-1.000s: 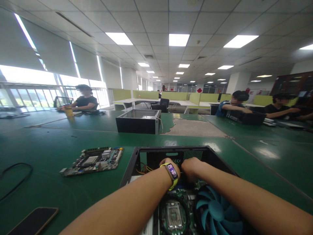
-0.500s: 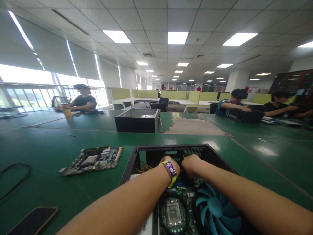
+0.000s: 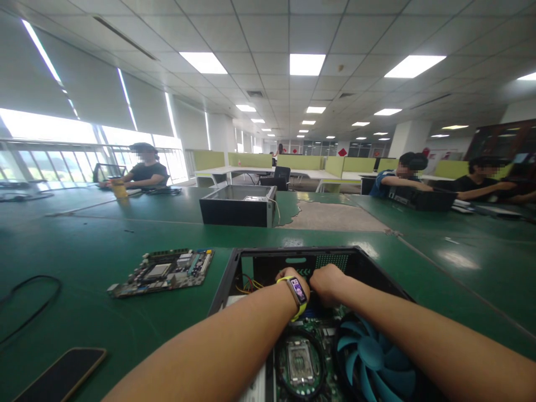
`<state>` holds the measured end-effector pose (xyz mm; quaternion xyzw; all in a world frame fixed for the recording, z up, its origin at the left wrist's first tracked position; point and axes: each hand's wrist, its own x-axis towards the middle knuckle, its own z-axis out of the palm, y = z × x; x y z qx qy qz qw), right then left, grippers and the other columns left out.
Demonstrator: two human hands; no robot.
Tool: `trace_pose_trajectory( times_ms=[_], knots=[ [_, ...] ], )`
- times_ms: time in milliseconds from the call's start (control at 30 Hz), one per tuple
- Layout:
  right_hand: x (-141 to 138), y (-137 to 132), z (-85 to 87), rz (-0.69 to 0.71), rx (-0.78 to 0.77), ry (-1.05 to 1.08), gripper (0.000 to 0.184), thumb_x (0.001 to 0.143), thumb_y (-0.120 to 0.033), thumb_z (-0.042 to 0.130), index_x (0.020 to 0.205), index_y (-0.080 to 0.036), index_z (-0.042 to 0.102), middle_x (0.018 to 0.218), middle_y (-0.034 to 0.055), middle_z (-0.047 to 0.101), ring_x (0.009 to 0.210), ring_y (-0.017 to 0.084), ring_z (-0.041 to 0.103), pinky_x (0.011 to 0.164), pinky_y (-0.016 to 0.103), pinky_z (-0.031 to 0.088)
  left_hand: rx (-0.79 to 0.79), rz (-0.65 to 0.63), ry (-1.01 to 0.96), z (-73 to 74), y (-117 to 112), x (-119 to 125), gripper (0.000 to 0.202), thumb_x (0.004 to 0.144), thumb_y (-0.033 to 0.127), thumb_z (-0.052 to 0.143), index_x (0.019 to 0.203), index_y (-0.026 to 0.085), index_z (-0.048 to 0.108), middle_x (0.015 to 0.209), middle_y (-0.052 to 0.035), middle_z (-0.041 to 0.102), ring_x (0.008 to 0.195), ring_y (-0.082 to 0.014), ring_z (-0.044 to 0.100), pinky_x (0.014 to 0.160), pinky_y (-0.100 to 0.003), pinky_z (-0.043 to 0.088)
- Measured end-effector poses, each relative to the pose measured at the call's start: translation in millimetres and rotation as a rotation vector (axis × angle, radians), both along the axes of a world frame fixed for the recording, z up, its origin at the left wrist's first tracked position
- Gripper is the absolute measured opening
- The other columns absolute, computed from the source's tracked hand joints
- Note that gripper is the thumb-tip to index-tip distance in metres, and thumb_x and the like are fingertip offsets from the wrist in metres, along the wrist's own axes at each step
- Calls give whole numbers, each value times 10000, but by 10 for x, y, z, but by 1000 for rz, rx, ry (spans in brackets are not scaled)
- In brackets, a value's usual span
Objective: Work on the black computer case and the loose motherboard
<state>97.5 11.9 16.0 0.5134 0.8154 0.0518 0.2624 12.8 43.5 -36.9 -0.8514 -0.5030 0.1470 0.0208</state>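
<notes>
Both my hands reach into an open black computer case, close together near its far wall. My left hand, with a yellow-strapped smartwatch on the wrist, is bent so its fingers are hidden behind it. My right hand is curled beside it, fingers closed and pointing down; what they hold, if anything, is out of sight. Beneath my forearms lies a green motherboard with a metal CPU socket inside a black ring. A blue-bladed fan sits to the right. Red and yellow wires show at the left.
A loose motherboard lies left of the case, with a phone and black cable nearer me. Another case stands ahead. People sit at the green table's far left and right.
The view has shifted slightly, so the scene sits a little further right. My hands stay together in the same part of the case, with only slight movement.
</notes>
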Motion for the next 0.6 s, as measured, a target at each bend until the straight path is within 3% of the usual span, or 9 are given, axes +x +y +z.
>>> trace_pose_trajectory(
  times_ms=[167, 267, 433, 600],
  knots=[
    [6, -8, -3, 14, -1, 0, 395, 621, -210, 708, 1004, -116, 694, 1022, 192, 689, 969, 305, 653, 807, 389, 518, -94, 16, 153, 67, -56, 1, 186, 823, 331, 625, 883, 162, 674, 960, -62, 690, 993, -227, 619, 875, -491, 491],
    [10, -11, -17, 11, -9, -6, 394, 617, -206, 706, 993, -90, 695, 1012, 209, 688, 938, 319, 661, 769, 405, 530, -89, 2, 138, 87, -77, -3, 153, 814, 267, 616, 909, 173, 692, 970, -86, 698, 988, -266, 622, 851, -533, 489],
    [-7, -28, -28, -3, -11, -1, 395, 575, -179, 726, 963, -111, 700, 990, 191, 698, 950, 309, 659, 789, 386, 518, -87, -25, 90, 68, -65, -9, 163, 642, 166, 715, 800, 198, 741, 976, -140, 712, 918, -374, 628, 751, -561, 498],
    [-14, -34, -34, -6, -10, 9, 395, 561, -175, 731, 951, -118, 702, 990, 179, 700, 944, 305, 661, 790, 377, 516, -74, -24, 37, 32, -54, -9, 176, 699, 162, 643, 828, 209, 752, 987, -146, 715, 926, -381, 623, 754, -565, 487]
  ],
)
